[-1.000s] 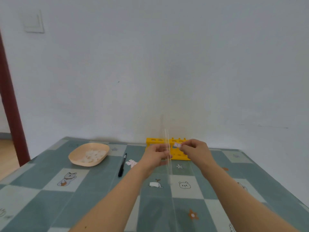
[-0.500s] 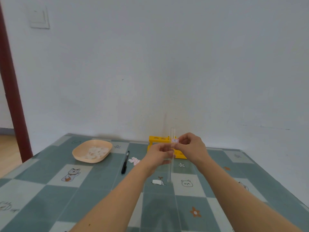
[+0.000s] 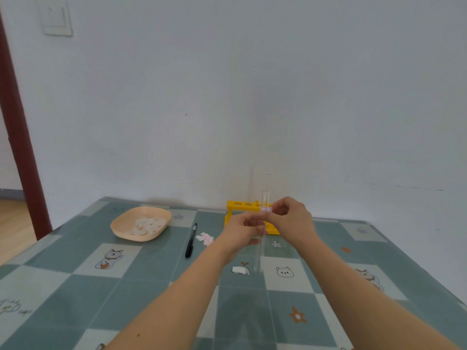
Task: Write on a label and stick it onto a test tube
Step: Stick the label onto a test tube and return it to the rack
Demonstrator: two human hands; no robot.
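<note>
A clear glass test tube (image 3: 261, 248) stands upright above the table, gripped around its middle by my left hand (image 3: 241, 229). Near the tube's top sits a small white label (image 3: 266, 209) with a red border and dark writing. My right hand (image 3: 290, 219) pinches that label against the glass with thumb and fingertips. Behind both hands stands a yellow test tube rack (image 3: 242, 207), partly hidden. A black pen (image 3: 191, 239) lies on the table to the left, next to a few loose labels (image 3: 205, 238).
A beige dish (image 3: 141, 223) holding white scraps sits at the back left. A white paper scrap (image 3: 238, 269) lies near the tube's lower end. The checked tablecloth (image 3: 75, 286) covers the table, which ends at the wall behind. A dark red door frame (image 3: 17, 137) rises at the left.
My right hand brought the label from beside the tube onto the glass near its top. The tube and both hands stayed roughly in place; the head view shifted a little.
</note>
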